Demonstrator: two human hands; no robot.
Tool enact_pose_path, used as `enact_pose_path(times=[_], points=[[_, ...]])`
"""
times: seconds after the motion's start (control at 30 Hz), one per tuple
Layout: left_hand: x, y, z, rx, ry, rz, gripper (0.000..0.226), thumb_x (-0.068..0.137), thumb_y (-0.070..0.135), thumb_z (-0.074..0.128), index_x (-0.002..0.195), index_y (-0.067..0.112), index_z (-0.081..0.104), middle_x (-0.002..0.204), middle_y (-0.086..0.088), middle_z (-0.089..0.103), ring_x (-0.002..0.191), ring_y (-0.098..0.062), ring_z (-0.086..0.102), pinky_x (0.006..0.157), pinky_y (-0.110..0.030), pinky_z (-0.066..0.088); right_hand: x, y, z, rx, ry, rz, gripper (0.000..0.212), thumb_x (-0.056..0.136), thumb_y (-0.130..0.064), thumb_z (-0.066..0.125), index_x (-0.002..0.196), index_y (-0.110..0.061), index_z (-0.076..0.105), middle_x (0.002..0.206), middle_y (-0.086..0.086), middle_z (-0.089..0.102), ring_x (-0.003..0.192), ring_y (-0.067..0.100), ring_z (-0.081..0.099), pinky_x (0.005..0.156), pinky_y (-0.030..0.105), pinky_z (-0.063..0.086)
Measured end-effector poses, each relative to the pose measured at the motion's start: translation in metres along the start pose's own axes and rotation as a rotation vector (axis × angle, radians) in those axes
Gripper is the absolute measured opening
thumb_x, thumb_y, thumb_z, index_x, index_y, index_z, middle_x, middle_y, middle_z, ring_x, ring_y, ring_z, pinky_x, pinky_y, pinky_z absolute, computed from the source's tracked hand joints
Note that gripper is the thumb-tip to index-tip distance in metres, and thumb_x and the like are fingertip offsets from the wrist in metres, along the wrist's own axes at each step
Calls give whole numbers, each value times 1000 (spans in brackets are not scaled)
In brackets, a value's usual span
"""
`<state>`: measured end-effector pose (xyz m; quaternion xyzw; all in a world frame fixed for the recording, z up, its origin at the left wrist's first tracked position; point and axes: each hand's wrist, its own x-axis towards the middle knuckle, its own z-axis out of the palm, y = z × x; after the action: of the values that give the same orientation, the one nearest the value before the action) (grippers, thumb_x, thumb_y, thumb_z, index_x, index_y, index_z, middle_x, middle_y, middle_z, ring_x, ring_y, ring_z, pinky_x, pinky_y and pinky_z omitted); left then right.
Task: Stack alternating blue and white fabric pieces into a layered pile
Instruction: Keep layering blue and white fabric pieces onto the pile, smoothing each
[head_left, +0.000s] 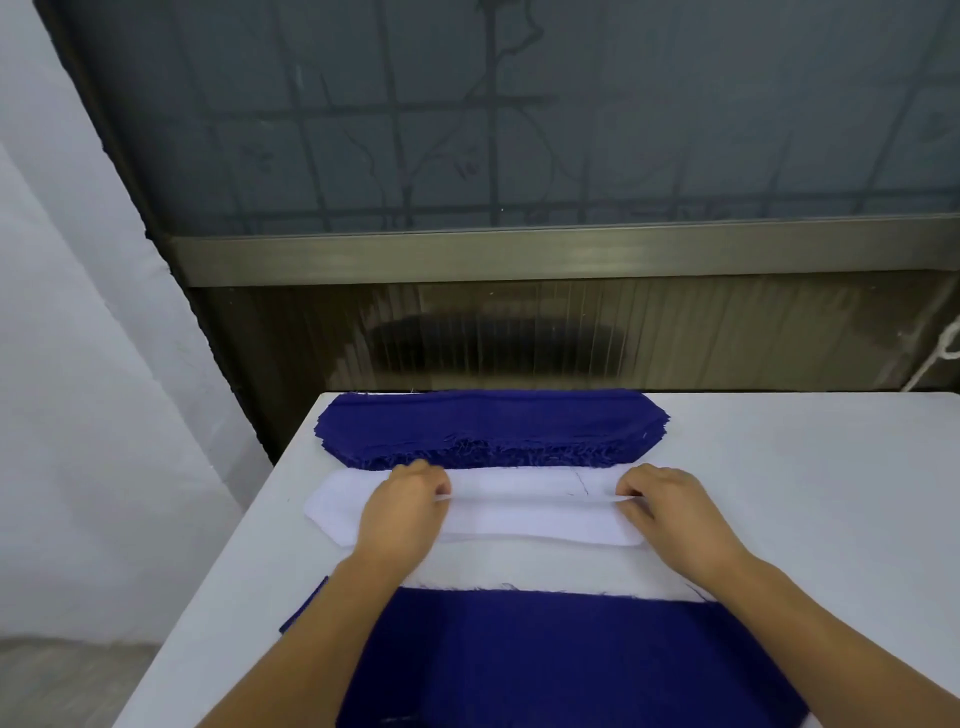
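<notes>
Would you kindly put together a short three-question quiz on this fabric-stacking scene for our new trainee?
1. True or false: both hands pinch the top white piece.
2. Which pile lies farthest from the person? A) the blue pile B) the white pile C) the near blue piece
3. Fill in: the white pile lies between the blue pile and the near ____ piece.

Key
1. True: the left hand and the right hand each pinch its near edge, lifting it off the white pile.
2. A: it lies at the far edge of the table.
3. blue
</notes>
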<state>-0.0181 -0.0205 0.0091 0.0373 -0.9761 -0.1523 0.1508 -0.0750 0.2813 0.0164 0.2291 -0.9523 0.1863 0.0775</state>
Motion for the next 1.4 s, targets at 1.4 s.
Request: enact_pose_path(times=[1.4], points=[[-150,-40,-54,-130,2,392,32,72,26,48,80,20,79,92,12,69,88,4,56,78,-7,44,-149,13,-31,-32,195,-305,58,98,-52,29,80,-24,77,103,-12,69,95,-2,56,92,5,34]])
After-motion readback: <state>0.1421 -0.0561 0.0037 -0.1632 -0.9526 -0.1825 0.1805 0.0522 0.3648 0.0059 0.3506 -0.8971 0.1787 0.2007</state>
